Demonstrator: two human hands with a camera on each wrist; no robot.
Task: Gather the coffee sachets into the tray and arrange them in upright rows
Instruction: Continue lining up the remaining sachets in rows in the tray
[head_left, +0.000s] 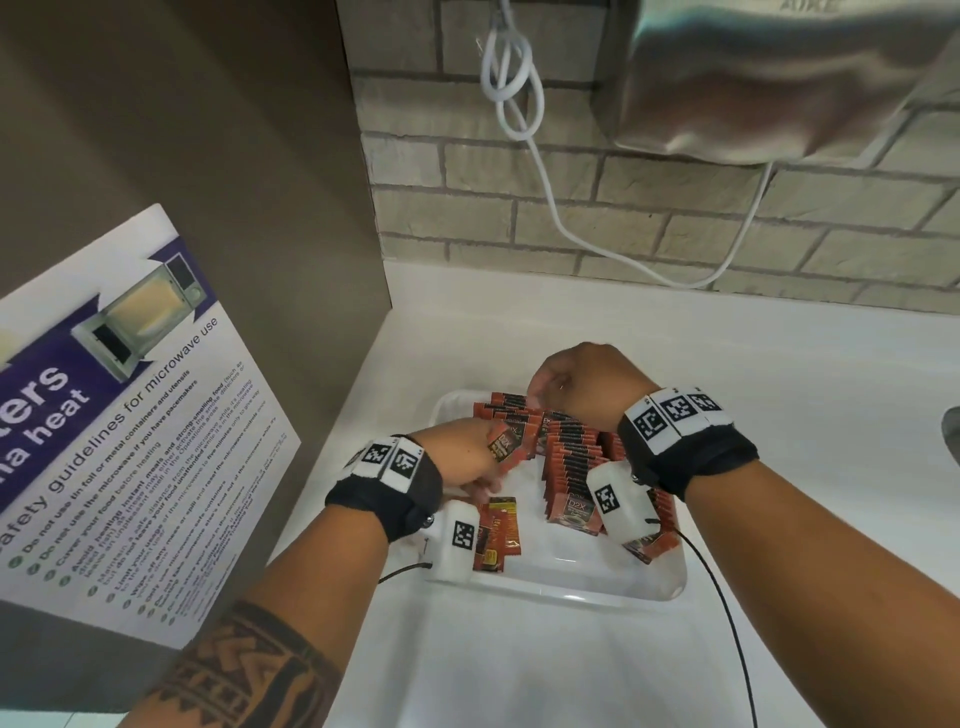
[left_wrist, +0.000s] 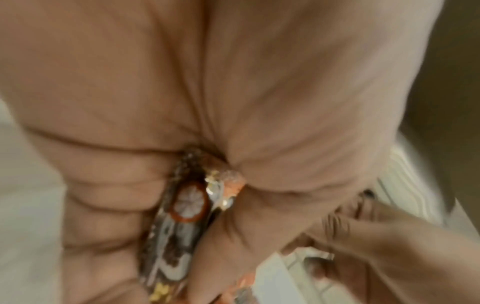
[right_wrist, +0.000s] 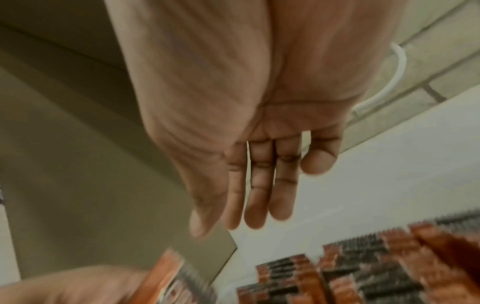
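Many upright coffee sachets (head_left: 571, 452) fill the white tray (head_left: 566, 590) on the desk. Left hand (head_left: 467, 457) pinches one sachet (head_left: 503, 441) at nine o'clock; right hand (right_wrist: 259, 164), fingers straight, steadies the rows (a nudge could topple them).

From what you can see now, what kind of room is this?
Probably a shared office or workplace pantry. A microwave safety poster hangs on the left, a white tray of coffee sachets sits on a white counter, and a brick wall stands behind.
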